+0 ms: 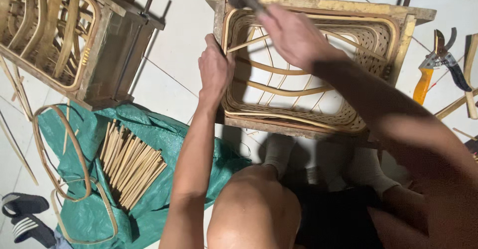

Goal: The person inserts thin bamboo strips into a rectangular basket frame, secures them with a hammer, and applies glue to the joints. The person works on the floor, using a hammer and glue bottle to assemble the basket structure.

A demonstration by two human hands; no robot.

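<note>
Hands on the woven basket (308,75), which I see sitting inside its wooden frame (318,4) on the floor: left hand (215,70) clamped over the near-left rim, right hand (294,35) fisted around a dark tool handle (251,0) above.

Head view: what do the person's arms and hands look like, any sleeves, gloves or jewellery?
Both arms are bare, with no sleeves in view. The left hand and right hand wear no gloves; no rings, watch or bands show. The right hand is slightly motion-blurred.
</note>
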